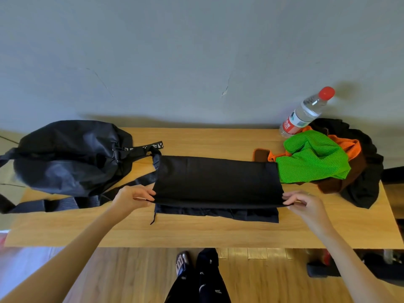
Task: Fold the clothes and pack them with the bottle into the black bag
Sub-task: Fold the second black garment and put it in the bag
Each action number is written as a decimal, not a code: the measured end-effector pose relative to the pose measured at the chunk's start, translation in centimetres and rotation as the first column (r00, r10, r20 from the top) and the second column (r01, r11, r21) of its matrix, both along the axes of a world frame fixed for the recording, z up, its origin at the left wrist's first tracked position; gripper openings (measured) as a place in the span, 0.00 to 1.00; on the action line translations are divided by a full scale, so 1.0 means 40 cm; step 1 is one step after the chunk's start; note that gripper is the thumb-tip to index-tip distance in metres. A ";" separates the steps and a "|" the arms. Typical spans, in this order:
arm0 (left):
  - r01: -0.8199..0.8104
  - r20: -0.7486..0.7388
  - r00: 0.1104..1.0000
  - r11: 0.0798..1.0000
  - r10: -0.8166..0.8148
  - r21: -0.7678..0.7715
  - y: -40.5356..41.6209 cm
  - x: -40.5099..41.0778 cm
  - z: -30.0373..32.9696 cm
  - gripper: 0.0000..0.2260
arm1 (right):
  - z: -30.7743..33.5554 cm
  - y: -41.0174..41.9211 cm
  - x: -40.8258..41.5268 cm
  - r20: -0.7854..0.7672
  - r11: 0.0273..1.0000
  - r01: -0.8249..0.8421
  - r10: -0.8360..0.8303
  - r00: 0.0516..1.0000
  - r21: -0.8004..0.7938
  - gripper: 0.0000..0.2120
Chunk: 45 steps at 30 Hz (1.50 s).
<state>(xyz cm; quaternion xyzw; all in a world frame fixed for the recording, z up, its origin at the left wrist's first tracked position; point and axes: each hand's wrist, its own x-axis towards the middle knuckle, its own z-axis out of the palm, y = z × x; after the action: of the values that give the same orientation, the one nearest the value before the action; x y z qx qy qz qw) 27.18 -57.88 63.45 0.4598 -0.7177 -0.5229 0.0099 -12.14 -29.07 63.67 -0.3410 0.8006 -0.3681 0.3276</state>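
Fingers (147, 194) of left hand (130, 196) and of right hand (302, 201) pinching the two near corners of a dark garment (216, 180), top fold lifted off the lower layer, mid-tabletop (196, 232) toward the near edge. Black bag (70, 156) at the left end, straps touching the garment. Bottle (306, 112) upright at the far right corner, beside heaped green, orange and dark clothes (323, 158).

bag (72, 158) left, garment (216, 180) centre, bottle (306, 112) right
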 end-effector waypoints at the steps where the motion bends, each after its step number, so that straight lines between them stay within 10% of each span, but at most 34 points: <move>1: 0.008 0.001 1.000 1.000 -0.008 -0.003 0.008 0.005 -0.007 0.11 | -0.005 0.008 0.007 -0.011 1.000 -0.002 0.002 1.000 0.005 0.24; 7: 0.068 -0.003 0.998 0.997 -0.068 -0.020 0.036 0.033 -0.056 0.18 | -0.035 0.036 0.046 -0.068 0.995 -0.045 0.051 0.996 0.089 0.25; 16: 0.267 0.168 0.964 0.794 -0.208 -0.546 0.078 -0.098 -0.043 0.17 | -0.040 -0.061 0.076 -0.461 0.955 -0.237 0.293 0.837 0.177 0.20; 25: 0.592 0.636 0.733 0.687 -0.242 -0.421 0.107 -0.327 -0.088 0.34 | -0.108 -0.243 0.094 -0.524 0.734 -0.544 0.675 0.520 0.406 0.31; 36: 0.776 0.618 0.618 0.503 -0.486 -0.380 -0.034 -0.396 -0.105 0.42 | -0.136 -0.172 0.151 -0.665 0.809 -0.386 0.586 0.463 0.443 0.36; 45: 0.617 0.580 0.771 0.534 -0.263 -0.577 0.024 -0.383 -0.078 0.33 | -0.128 -0.155 0.234 -0.691 0.845 -0.433 0.517 0.505 0.315 0.21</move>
<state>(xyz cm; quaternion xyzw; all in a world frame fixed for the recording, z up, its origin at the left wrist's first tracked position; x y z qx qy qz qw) 11.86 -56.93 60.34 0.3135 -0.9431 -0.0543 -0.0964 -2.78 -35.27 58.56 -0.6510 0.7544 -0.0471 0.0695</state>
